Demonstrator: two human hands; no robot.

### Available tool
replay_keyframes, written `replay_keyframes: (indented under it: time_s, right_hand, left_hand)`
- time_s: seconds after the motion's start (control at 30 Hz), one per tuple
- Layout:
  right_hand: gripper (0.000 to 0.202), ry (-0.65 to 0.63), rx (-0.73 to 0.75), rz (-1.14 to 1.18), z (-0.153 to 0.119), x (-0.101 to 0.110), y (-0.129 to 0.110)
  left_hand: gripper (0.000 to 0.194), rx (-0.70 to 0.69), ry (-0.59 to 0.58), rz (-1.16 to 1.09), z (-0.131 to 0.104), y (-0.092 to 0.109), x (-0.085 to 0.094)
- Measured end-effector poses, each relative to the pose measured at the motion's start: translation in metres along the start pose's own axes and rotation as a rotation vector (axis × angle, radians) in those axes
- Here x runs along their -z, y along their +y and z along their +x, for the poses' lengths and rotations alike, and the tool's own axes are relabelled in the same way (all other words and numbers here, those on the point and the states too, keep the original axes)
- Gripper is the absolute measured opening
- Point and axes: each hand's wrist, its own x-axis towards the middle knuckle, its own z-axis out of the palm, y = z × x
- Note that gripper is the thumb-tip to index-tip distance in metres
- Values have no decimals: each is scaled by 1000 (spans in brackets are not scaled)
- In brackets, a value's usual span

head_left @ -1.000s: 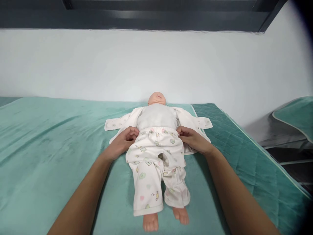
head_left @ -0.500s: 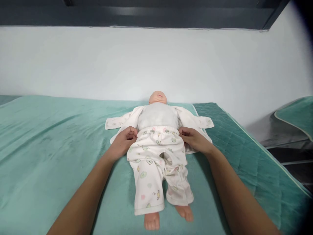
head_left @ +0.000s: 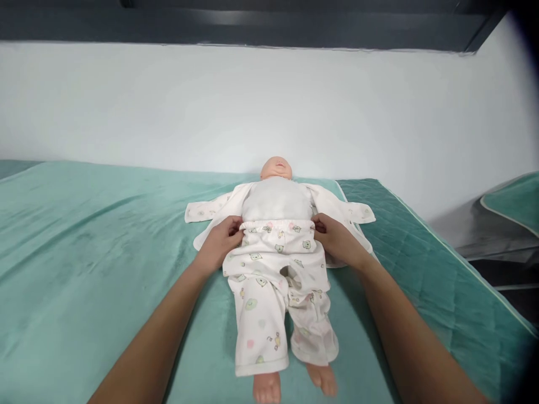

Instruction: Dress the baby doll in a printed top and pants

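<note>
A baby doll [head_left: 277,197] lies on its back, head toward the wall and bare feet toward me. It wears white printed baby pants [head_left: 275,258] with an elastic waistband around its middle. My left hand [head_left: 223,238] has its fingers closed on the waistband at the left side. At the right side, my right hand [head_left: 332,237] grips the same waistband, its fingertips partly hidden by the cloth. Under the doll a white baby top [head_left: 330,205] is spread open, sleeves out to both sides. An opening shows at the crotch of the pants.
A smooth green sheet [head_left: 105,252] covers the bed, with a darker quilted green pad [head_left: 433,275] on the right. Behind stands a white wall [head_left: 189,106]. A dark beam [head_left: 252,25] runs across the top. Another green cloth edge [head_left: 516,196] juts in at far right.
Both hands keep their hold at the waistband and have shifted slightly against it. The whole view has moved a little, so the doll appears slightly farther right.
</note>
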Motion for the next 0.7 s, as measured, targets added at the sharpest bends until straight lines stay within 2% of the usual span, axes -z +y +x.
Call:
replay_keyframes:
  time_s: [0.1, 0.17, 0.33, 0.5, 0.6, 0.7]
  right_hand:
    - [16, -32, -17, 87, 0, 1, -4]
    - [19, -41, -47, 215, -1, 0, -8]
    - [21, -24, -101, 554, -3, -4, -15]
    - [19, -44, -124, 782, -2, -7, -13]
    - [23, -39, -119, 857, -1, -5, -13]
    - [28, -54, -122, 830, 0, -3, -10]
  left_hand:
    - [30, -11, 7, 22, -1, 8, 1]
    - [32, 23, -37, -19, -1, 18, 4]
    - [24, 85, -156, -301, 10, 34, 10]
    - [22, 95, -108, -599, 21, 28, 1]
    - [23, 93, -46, -672, 24, 21, -6]
    - [25, 66, -34, -680, 25, 13, -9]
